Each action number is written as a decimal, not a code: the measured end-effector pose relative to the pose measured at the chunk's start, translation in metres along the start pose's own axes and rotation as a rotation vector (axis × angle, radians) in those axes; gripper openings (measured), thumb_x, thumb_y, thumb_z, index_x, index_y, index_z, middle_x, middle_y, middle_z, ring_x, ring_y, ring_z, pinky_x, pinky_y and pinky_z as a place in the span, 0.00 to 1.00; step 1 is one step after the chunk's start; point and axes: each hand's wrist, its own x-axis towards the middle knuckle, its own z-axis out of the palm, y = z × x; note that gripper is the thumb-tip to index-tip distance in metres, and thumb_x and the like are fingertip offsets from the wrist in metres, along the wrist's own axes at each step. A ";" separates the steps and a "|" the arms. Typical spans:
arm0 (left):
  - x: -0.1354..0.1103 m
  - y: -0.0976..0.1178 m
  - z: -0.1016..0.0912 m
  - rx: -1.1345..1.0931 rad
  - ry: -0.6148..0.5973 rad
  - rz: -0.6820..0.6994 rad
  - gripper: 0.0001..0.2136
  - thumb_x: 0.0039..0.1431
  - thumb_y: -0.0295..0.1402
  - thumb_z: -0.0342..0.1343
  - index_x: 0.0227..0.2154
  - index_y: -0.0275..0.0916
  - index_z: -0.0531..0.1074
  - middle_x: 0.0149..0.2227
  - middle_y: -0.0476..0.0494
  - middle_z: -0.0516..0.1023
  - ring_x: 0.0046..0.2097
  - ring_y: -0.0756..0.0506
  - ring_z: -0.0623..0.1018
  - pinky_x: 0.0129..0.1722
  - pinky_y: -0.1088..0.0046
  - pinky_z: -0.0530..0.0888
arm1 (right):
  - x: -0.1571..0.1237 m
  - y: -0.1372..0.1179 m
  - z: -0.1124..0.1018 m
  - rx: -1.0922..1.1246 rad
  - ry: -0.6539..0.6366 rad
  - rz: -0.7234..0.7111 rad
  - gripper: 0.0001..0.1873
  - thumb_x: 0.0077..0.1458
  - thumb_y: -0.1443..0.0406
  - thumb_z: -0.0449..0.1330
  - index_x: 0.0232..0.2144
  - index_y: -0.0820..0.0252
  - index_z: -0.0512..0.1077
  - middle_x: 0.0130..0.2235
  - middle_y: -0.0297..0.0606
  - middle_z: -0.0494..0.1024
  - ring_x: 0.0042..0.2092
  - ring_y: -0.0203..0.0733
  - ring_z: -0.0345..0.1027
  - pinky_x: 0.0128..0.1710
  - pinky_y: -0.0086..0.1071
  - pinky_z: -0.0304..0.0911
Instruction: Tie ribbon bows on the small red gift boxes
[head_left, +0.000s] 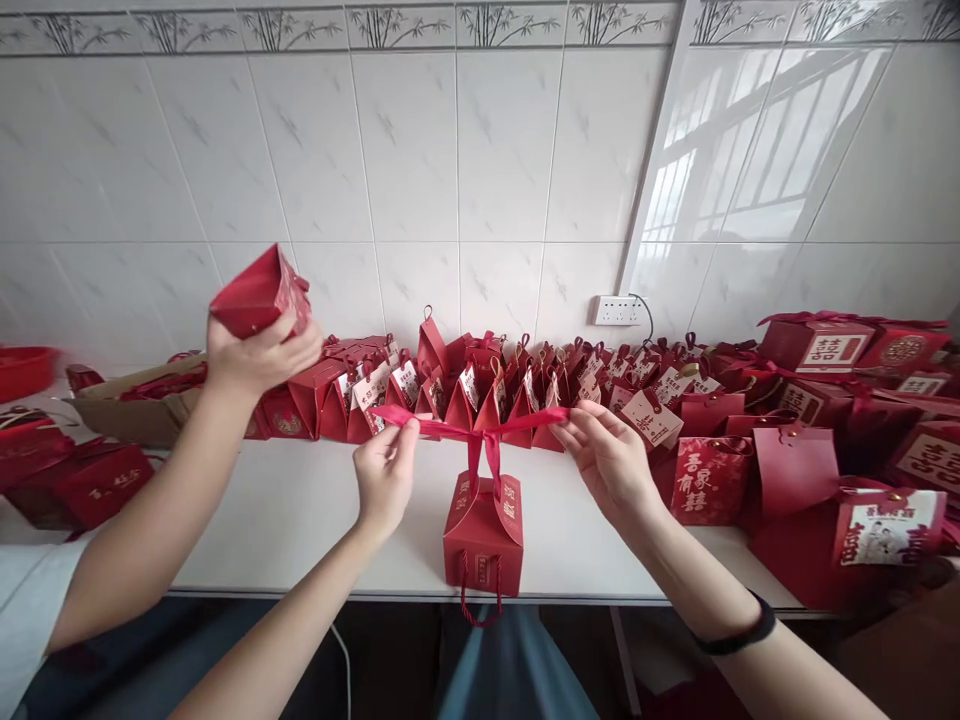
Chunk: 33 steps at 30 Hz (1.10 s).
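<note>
A red gift box (484,540) with gold lettering and a rope handle stands at the front edge of the white table. A red ribbon (491,438) rises from its top, crossed over itself above the box and stretched out to both sides. My left hand (386,475) pinches the ribbon's left end between thumb and fingers. On the other side, my right hand (607,450) grips the right end the same way. The dark band on my right wrist rests below the hand.
A co-worker's hand (262,350) lifts another red box (262,290) at the left. Rows of small red boxes (495,400) line the table's back, with more red bags and boxes (712,480) heaped at right. A cardboard carton (135,415) and a power strip (617,310) are also there.
</note>
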 end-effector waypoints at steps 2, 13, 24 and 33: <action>-0.003 -0.015 -0.009 0.023 0.015 -0.106 0.14 0.57 0.41 0.51 0.29 0.38 0.76 0.17 0.51 0.73 0.25 0.47 0.73 0.28 0.73 0.70 | -0.006 0.000 -0.014 -0.015 0.050 -0.029 0.18 0.33 0.67 0.72 0.27 0.60 0.68 0.25 0.29 0.73 0.28 0.32 0.71 0.35 0.28 0.73; -0.013 -0.073 -0.063 0.251 -0.518 -0.455 0.15 0.49 0.43 0.51 0.18 0.38 0.71 0.23 0.41 0.80 0.26 0.41 0.80 0.32 0.66 0.76 | -0.031 -0.019 -0.115 -0.336 0.247 0.132 0.20 0.23 0.64 0.73 0.19 0.60 0.66 0.22 0.27 0.64 0.24 0.31 0.64 0.30 0.32 0.73; -0.010 -0.041 -0.024 0.051 -0.944 -0.373 0.18 0.57 0.49 0.46 0.31 0.40 0.73 0.38 0.43 0.77 0.42 0.43 0.75 0.44 0.69 0.70 | -0.023 0.015 -0.066 -1.061 -0.408 0.167 0.23 0.50 0.46 0.55 0.32 0.59 0.72 0.38 0.40 0.75 0.41 0.46 0.67 0.45 0.41 0.60; -0.014 -0.053 -0.013 -0.157 -1.168 -0.569 0.21 0.51 0.52 0.54 0.23 0.36 0.65 0.20 0.50 0.69 0.21 0.54 0.64 0.19 0.79 0.54 | -0.010 0.063 -0.053 -0.636 -0.576 0.630 0.27 0.48 0.45 0.59 0.19 0.63 0.63 0.24 0.34 0.66 0.28 0.34 0.61 0.34 0.32 0.58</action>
